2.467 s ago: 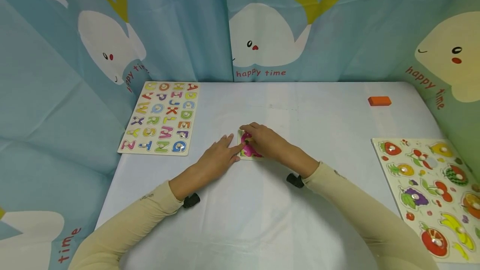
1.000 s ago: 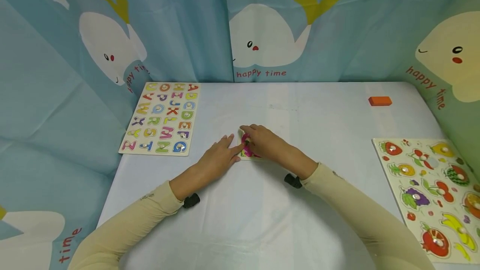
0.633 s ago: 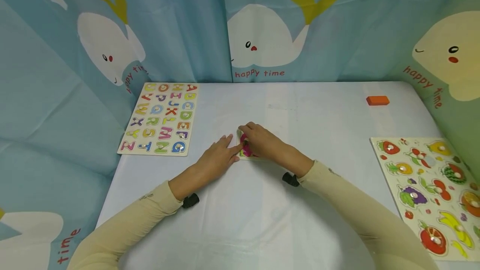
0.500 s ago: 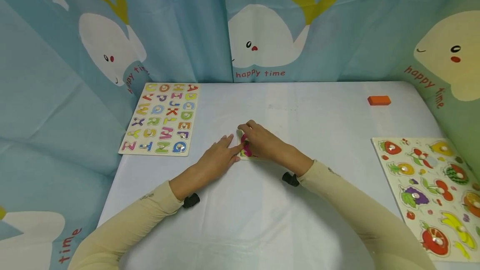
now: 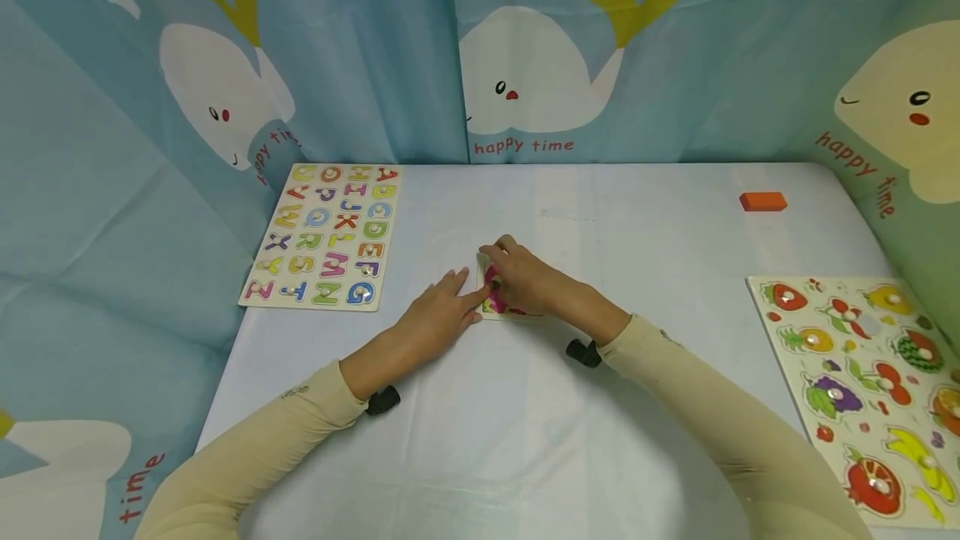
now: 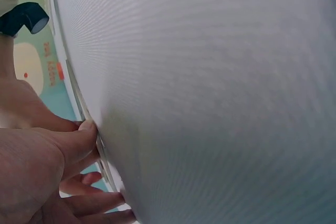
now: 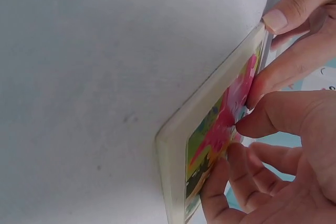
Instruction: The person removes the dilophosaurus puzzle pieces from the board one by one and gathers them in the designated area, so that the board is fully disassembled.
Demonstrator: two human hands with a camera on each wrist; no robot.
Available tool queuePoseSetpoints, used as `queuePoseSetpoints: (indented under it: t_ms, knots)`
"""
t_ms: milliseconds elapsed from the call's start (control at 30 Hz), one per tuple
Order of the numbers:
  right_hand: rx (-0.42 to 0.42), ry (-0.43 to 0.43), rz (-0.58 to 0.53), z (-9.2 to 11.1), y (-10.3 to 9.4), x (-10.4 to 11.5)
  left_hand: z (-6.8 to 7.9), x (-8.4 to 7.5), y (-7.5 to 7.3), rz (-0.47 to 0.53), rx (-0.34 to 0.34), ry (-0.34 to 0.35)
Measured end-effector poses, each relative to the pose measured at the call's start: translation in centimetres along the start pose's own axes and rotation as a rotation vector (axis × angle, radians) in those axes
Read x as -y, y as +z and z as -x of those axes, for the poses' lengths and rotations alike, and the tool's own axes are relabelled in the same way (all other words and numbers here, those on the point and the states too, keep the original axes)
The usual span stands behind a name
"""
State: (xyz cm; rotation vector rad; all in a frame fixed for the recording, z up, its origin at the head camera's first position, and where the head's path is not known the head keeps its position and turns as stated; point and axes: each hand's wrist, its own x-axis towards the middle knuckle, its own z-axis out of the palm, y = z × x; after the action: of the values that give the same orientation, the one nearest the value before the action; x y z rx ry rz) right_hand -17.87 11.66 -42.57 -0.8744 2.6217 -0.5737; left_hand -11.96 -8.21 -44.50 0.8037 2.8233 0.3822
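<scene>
A small picture puzzle with a pale frame and a bright pink figure lies at mid-table under both hands. My left hand is at its left side, fingers spread; in the right wrist view the left thumb rests at the frame's corner and a straight finger touches the picture. My right hand bends over the puzzle from the right. Its thumb and curled fingertips come together on the pink picture, pinching a puzzle piece there, whose outline the fingers mostly hide.
An alphabet peg board lies at the back left. A fruit peg board stands out at the right edge of the table. An orange block sits at the back right. Whale-print curtains enclose the table.
My right hand's fingers have risen and bunched slightly, baring more of the puzzle's near edge. The left hand stays in place, still touching the puzzle.
</scene>
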Motion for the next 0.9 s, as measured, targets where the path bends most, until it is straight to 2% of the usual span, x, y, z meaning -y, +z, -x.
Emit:
queuePoseSetpoints:
  t_ms: [267, 900]
  knots:
    - [-0.003, -0.001, -0.003, -0.12, 0.04, -0.15, -0.05, -0.11, -0.05, -0.049, 0.016, 0.005]
    - [0.000, 0.032, -0.046, -0.22, 0.14, -0.31, 0.16, -0.19, -0.21, -0.035, 0.004, 0.014]
